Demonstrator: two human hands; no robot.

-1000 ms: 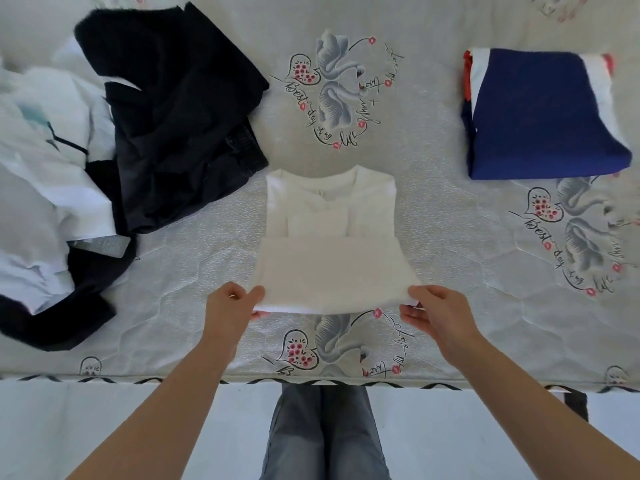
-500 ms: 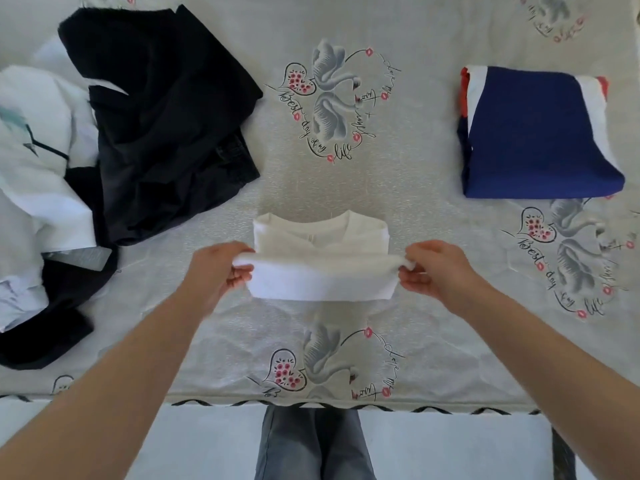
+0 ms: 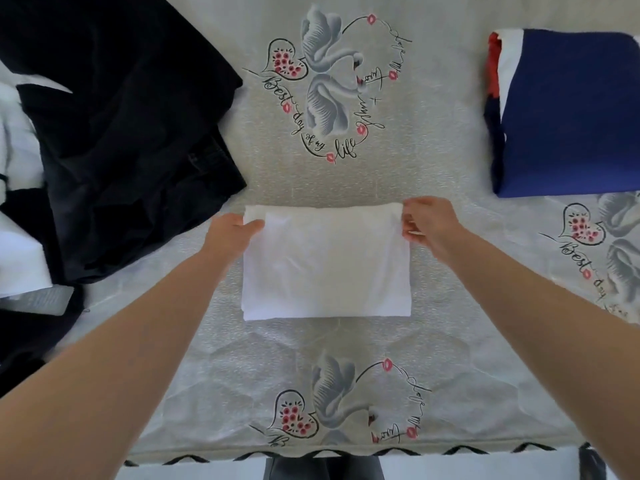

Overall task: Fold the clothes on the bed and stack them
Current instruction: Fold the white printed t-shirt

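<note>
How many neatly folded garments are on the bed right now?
2: the white shirt at the centre, held at its far corners by the left hand and right hand, and the blue garment at far right.

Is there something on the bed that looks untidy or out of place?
Yes. The black clothes and white clothes at the left lie crumpled in a heap, not folded. The white shirt and the blue stack look neat.

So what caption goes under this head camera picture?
Both hands, left and right, pinch the far corners of a folded white shirt on the bed.
</note>
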